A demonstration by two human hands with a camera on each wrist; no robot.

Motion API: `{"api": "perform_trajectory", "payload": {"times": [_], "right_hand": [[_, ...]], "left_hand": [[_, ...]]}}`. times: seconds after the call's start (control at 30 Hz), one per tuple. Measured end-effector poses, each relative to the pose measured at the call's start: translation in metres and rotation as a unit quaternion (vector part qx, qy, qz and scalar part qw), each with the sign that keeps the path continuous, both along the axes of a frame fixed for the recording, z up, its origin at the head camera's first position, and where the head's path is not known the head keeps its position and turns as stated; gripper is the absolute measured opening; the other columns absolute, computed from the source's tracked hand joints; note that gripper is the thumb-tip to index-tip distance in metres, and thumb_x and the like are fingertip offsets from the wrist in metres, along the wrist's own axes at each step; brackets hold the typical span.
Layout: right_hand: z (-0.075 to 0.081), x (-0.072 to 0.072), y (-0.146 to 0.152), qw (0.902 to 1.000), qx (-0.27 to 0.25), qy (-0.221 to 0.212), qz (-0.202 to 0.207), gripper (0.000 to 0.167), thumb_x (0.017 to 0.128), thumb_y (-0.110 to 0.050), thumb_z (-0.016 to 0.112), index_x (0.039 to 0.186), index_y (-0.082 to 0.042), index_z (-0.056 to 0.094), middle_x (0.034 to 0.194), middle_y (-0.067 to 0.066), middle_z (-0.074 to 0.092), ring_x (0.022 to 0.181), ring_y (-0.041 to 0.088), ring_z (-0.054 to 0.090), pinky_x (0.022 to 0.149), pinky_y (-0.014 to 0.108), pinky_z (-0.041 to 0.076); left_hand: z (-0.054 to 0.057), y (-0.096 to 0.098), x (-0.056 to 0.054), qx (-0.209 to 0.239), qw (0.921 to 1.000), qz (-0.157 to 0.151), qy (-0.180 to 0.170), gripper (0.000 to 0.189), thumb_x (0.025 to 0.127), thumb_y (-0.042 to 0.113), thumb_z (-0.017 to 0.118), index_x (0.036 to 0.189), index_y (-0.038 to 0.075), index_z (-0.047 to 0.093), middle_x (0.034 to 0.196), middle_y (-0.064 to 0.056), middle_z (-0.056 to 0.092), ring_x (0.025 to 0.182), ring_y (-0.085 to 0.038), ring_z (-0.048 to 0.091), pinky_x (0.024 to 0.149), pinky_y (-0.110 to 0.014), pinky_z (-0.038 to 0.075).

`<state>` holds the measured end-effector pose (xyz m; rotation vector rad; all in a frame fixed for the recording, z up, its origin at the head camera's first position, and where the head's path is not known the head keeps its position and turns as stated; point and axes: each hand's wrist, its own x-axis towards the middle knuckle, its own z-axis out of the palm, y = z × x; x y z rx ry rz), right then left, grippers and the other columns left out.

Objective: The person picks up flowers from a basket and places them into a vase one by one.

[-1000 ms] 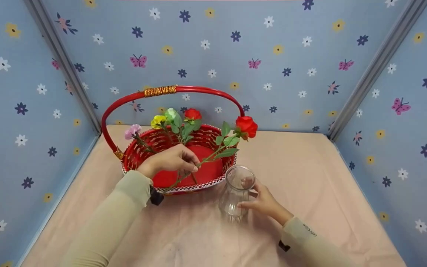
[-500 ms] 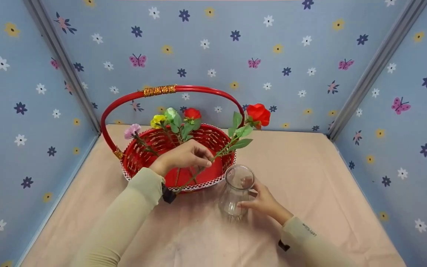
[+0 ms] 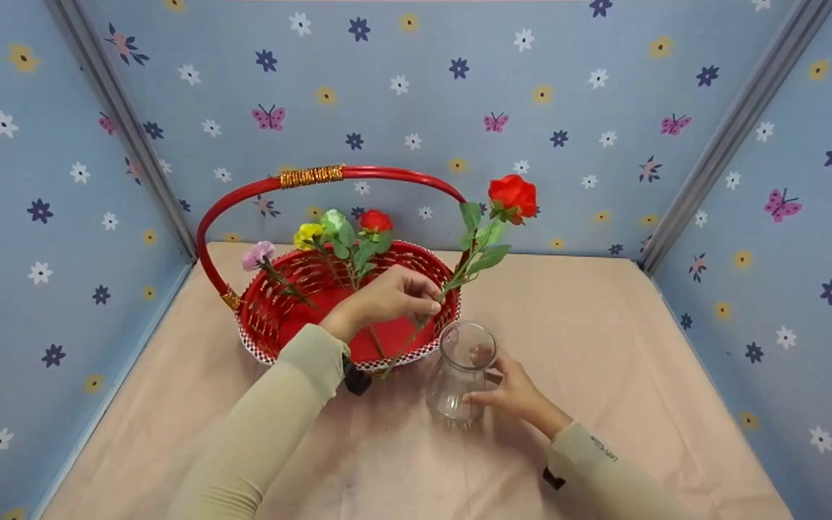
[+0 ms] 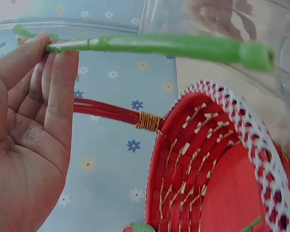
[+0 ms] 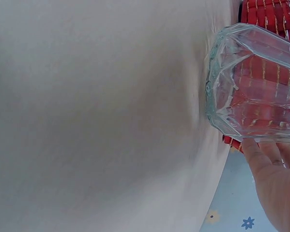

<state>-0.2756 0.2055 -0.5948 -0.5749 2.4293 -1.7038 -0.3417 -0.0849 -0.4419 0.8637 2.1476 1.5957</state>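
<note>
My left hand (image 3: 387,300) pinches the green stem of a red rose (image 3: 512,196) above the red woven basket (image 3: 275,332); the bloom tilts up to the right and the stem's lower end reaches the basket's front rim. In the left wrist view the stem (image 4: 164,44) lies across my fingertips (image 4: 57,72) in front of the basket (image 4: 207,159). My right hand (image 3: 506,390) grips a clear glass vase (image 3: 459,379) that stands upright on the table just right of the basket. The right wrist view shows the vase (image 5: 253,87) close up with my fingers (image 5: 275,179) under it.
Several more flowers (image 3: 336,235), pink, yellow, green and red, lean in the basket under its red arched handle (image 3: 315,175). A beige cloth (image 3: 604,325) covers the table. Blue flowered walls (image 3: 40,180) close it in at the left, back and right.
My left hand has lifted the red rose up and to the right, out of the basket toward the vase; the stem now stands steeper. My right hand and the vase have not moved.
</note>
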Motion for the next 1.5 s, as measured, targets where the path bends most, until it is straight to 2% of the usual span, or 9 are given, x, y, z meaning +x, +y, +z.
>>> {"api": "perform_trajectory", "payload": {"times": [0.17, 0.23, 0.33, 0.6, 0.77, 1.0, 1.17, 1.33, 1.5], "right_hand": [[0.0, 0.0, 0.001, 1.0, 0.001, 0.004, -0.001, 0.091, 0.079, -0.004, 0.096, 0.154, 0.008, 0.047, 0.145, 0.03, 0.063, 0.138, 0.051, 0.059, 0.119, 0.064, 0.046], [-0.001, 0.0, 0.001, 1.0, -0.002, 0.002, 0.0, 0.091, 0.079, -0.004, 0.096, 0.154, 0.008, 0.047, 0.145, 0.031, 0.063, 0.138, 0.051, 0.059, 0.119, 0.063, 0.046], [-0.001, 0.0, 0.001, 1.0, -0.005, -0.001, 0.001, 0.091, 0.079, -0.003, 0.096, 0.154, 0.008, 0.047, 0.145, 0.03, 0.063, 0.137, 0.051, 0.058, 0.119, 0.063, 0.046], [0.0, 0.002, 0.001, 1.0, -0.009, -0.002, 0.003, 0.088, 0.079, -0.002, 0.094, 0.153, 0.006, 0.048, 0.146, 0.031, 0.062, 0.139, 0.053, 0.057, 0.119, 0.064, 0.045], [0.0, 0.001, 0.001, 0.9997, -0.022, -0.006, 0.009, 0.093, 0.079, -0.001, 0.095, 0.156, 0.007, 0.045, 0.149, 0.037, 0.057, 0.14, 0.058, 0.052, 0.119, 0.064, 0.045], [0.0, 0.002, 0.001, 0.9997, -0.023, -0.003, 0.01, 0.093, 0.08, -0.002, 0.094, 0.156, 0.009, 0.043, 0.149, 0.037, 0.057, 0.14, 0.056, 0.053, 0.119, 0.063, 0.046], [0.001, 0.001, 0.0, 0.9998, -0.017, -0.005, 0.007, 0.092, 0.079, -0.002, 0.095, 0.155, 0.009, 0.045, 0.149, 0.031, 0.06, 0.141, 0.052, 0.056, 0.119, 0.063, 0.046], [0.0, -0.001, 0.0, 0.9999, -0.008, -0.005, 0.008, 0.095, 0.079, -0.004, 0.096, 0.157, 0.009, 0.042, 0.15, 0.03, 0.06, 0.141, 0.052, 0.056, 0.118, 0.064, 0.046], [0.0, -0.001, 0.001, 0.9999, -0.006, -0.001, 0.012, 0.097, 0.079, -0.004, 0.095, 0.159, 0.008, 0.041, 0.151, 0.034, 0.058, 0.143, 0.053, 0.055, 0.118, 0.065, 0.045]], "left_hand": [[0.002, 0.014, -0.001, 0.029, 0.9994, 0.02, 0.0, 0.014, 0.101, 0.007, 0.076, 0.109, -0.004, 0.078, 0.09, -0.013, 0.076, 0.072, -0.011, 0.071, 0.072, -0.029, 0.064], [0.002, 0.02, -0.001, 0.04, 0.9988, 0.028, -0.005, 0.017, 0.1, 0.006, 0.076, 0.111, -0.007, 0.077, 0.087, -0.002, 0.075, 0.072, -0.011, 0.072, 0.072, -0.029, 0.065], [0.002, 0.027, 0.0, 0.05, 0.998, 0.038, -0.008, 0.02, 0.101, 0.006, 0.076, 0.114, -0.009, 0.076, 0.088, 0.001, 0.075, 0.073, -0.011, 0.072, 0.074, -0.03, 0.066], [0.007, 0.05, 0.0, 0.096, 0.9922, 0.072, -0.033, 0.012, 0.101, 0.005, 0.074, 0.111, -0.002, 0.077, 0.087, -0.003, 0.074, 0.074, -0.014, 0.071, 0.071, -0.029, 0.065], [0.01, 0.063, -0.001, 0.122, 0.9888, 0.082, -0.023, 0.01, 0.102, 0.001, 0.072, 0.11, -0.003, 0.077, 0.085, -0.002, 0.074, 0.076, -0.021, 0.072, 0.072, -0.032, 0.067], [0.009, 0.073, -0.004, 0.132, 0.9851, 0.11, -0.008, 0.013, 0.102, 0.003, 0.073, 0.113, -0.002, 0.075, 0.089, -0.001, 0.074, 0.075, -0.014, 0.072, 0.075, -0.033, 0.067], [0.007, 0.076, -0.006, 0.143, 0.9834, 0.112, -0.009, 0.014, 0.102, 0.002, 0.073, 0.115, -0.002, 0.074, 0.09, -0.002, 0.072, 0.08, -0.016, 0.072, 0.078, -0.037, 0.068], [0.002, 0.076, -0.006, 0.127, 0.9857, 0.111, 0.01, 0.017, 0.101, 0.0, 0.072, 0.118, -0.001, 0.073, 0.095, -0.006, 0.072, 0.083, -0.023, 0.074, 0.078, -0.039, 0.068], [-0.006, 0.075, -0.004, 0.105, 0.9887, 0.105, 0.02, 0.019, 0.1, -0.001, 0.073, 0.119, -0.001, 0.071, 0.098, -0.009, 0.071, 0.083, -0.018, 0.073, 0.079, -0.038, 0.068]]}}
